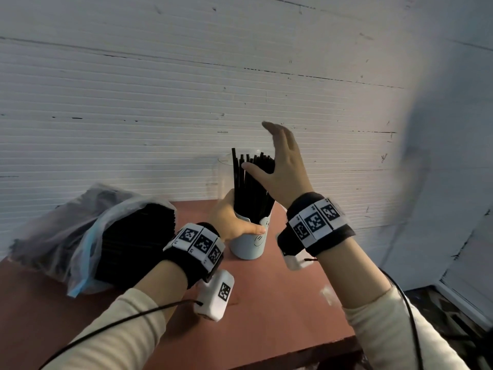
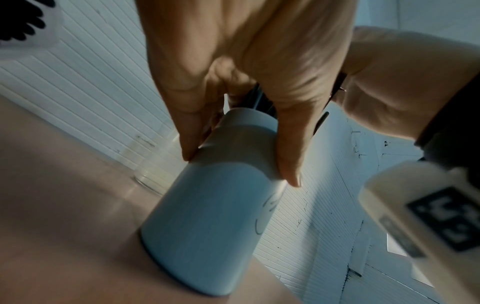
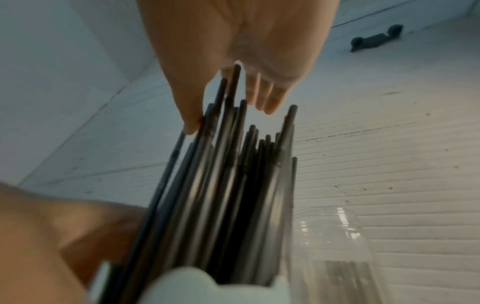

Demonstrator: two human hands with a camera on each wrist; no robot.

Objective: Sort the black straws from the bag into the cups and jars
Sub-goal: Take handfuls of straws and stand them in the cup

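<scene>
A pale blue cup [image 1: 248, 243] stands on the reddish table [image 1: 280, 303], packed with a bundle of black straws [image 1: 253, 182]. My left hand [image 1: 234, 222] grips the cup near its rim, thumb across the front; the left wrist view shows its fingers [image 2: 288, 148] curled round the cup [image 2: 207, 226]. My right hand [image 1: 280, 161] is above the straw tops with fingers straight, thumb touching the straws [image 3: 221, 174]. A clear plastic bag [image 1: 80, 231] full of black straws lies at the left.
A clear empty jar [image 1: 225, 180] stands just behind the cup against the white ribbed wall [image 1: 160, 102]; it also shows in the right wrist view as a jar [image 3: 332, 246]. The table's right edge [image 1: 336, 276] drops off near my right arm.
</scene>
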